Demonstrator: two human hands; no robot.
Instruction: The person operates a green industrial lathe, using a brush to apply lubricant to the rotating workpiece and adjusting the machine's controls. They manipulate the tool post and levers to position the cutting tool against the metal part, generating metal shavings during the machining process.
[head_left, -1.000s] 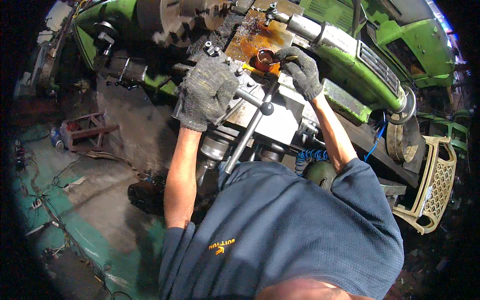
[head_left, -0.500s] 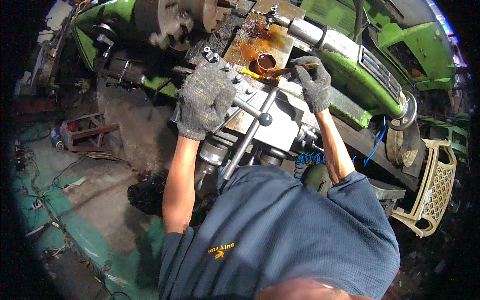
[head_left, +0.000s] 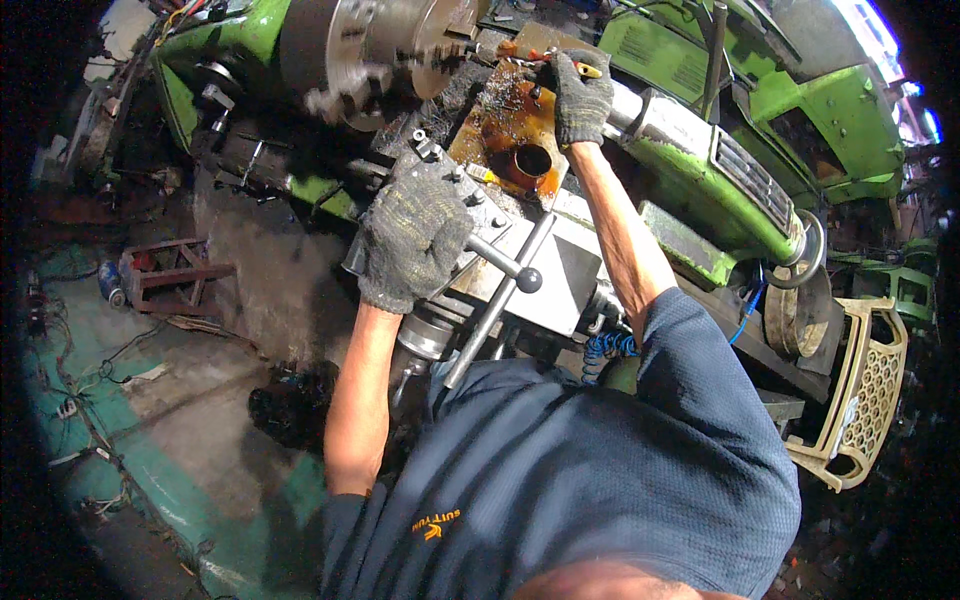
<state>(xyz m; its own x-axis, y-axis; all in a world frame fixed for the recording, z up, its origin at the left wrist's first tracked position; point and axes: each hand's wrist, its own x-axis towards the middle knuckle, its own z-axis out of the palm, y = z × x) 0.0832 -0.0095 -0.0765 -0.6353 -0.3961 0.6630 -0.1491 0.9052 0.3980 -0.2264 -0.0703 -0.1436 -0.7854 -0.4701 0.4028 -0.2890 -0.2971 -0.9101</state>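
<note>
Hands on lever and brush

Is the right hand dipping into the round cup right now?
No, the right hand is farther out than the cup, holding a tool with a yellow end.

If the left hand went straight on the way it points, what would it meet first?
Most likely the upright bolt just beyond the left hand's knuckles; depth is unclear, so it might pass above.
</note>
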